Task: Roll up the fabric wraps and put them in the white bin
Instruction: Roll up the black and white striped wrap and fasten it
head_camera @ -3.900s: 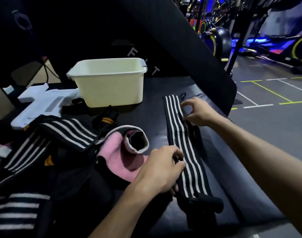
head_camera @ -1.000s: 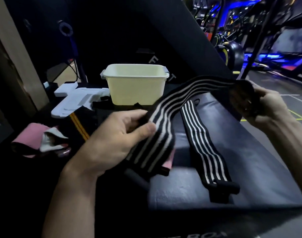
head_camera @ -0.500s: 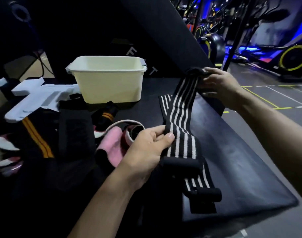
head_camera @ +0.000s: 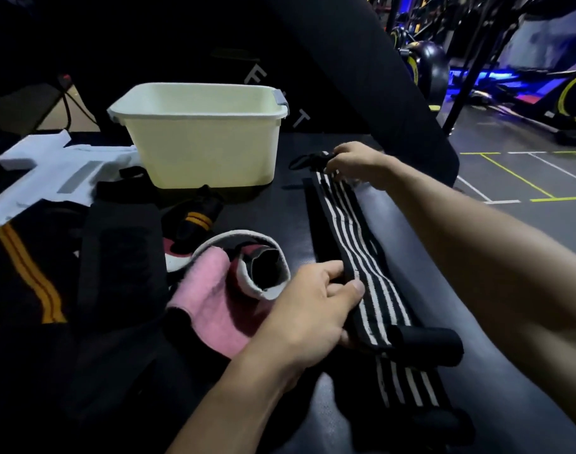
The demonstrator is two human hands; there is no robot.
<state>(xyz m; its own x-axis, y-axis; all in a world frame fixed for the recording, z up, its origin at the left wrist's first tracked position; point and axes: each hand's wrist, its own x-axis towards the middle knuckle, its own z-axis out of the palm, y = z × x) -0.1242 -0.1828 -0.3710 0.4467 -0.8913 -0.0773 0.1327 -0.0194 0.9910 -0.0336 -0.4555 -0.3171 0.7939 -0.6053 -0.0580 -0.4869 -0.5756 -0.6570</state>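
Observation:
A black wrap with white stripes (head_camera: 355, 237) lies stretched out lengthwise on the dark padded surface (head_camera: 476, 322), on top of a second striped wrap (head_camera: 407, 385) whose near end shows below it. My left hand (head_camera: 313, 309) pinches the upper wrap's near part by its left edge. My right hand (head_camera: 358, 162) holds its far end, by the black loop. The white bin (head_camera: 198, 136) stands at the back, left of my right hand; no wrap is visible inside it.
A pile of other wraps lies on the left: a pink and white one (head_camera: 214, 290), a black one with yellow stripes (head_camera: 28, 270), a small rolled black one (head_camera: 198, 214). A white foam piece (head_camera: 47, 175) sits beside the bin. The gym floor (head_camera: 509, 178) drops off on the right.
Both hands have lowered the striped wrap from the air and laid it flat along the pad over the other striped wrap. My right hand moved down to the surface.

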